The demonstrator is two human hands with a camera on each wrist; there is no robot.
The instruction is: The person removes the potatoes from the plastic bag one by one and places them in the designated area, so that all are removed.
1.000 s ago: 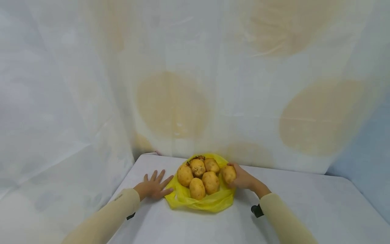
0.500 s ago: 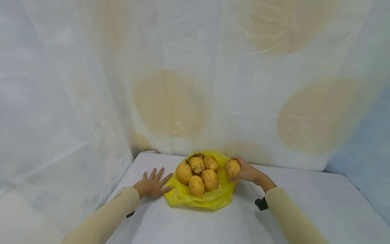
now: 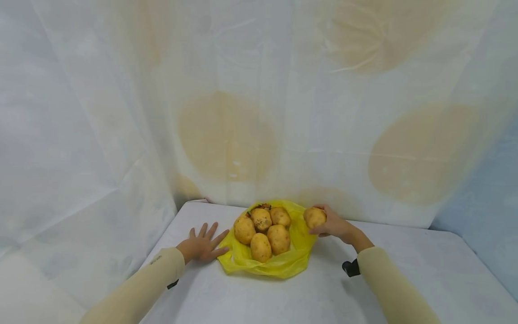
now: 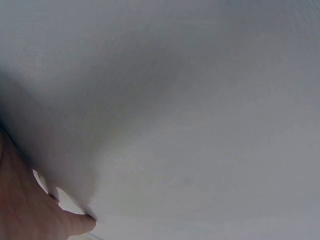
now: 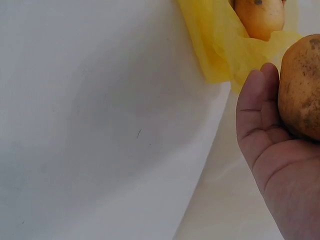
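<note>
Right hand (image 3: 333, 226): curled round one potato (image 3: 314, 218), fingers wrapped along its side, gap no wider than the potato itself. Over the last second hand and potato have shifted outward, from inside the right part of the yellow bag (image 3: 279, 271) to its far right rim; potato appears raised. Judged: this one is being separated from the pile, removal under way but not finished, since it sits at the rim; contact with the plastic cannot be told. Left hand (image 3: 201, 249): fingers spread wide, palm down, gripping nothing, thumb and index tips at the bag's left edge; unchanged over the same interval. Whether it presses the plastic: cannot tell. Within the bag, five potatoes (image 3: 261, 248) clustered, positions essentially constant. Dark dry scraps (image 3: 265, 206) at the bag's far side. White tabletop (image 3: 259, 301) under the bag.
</note>
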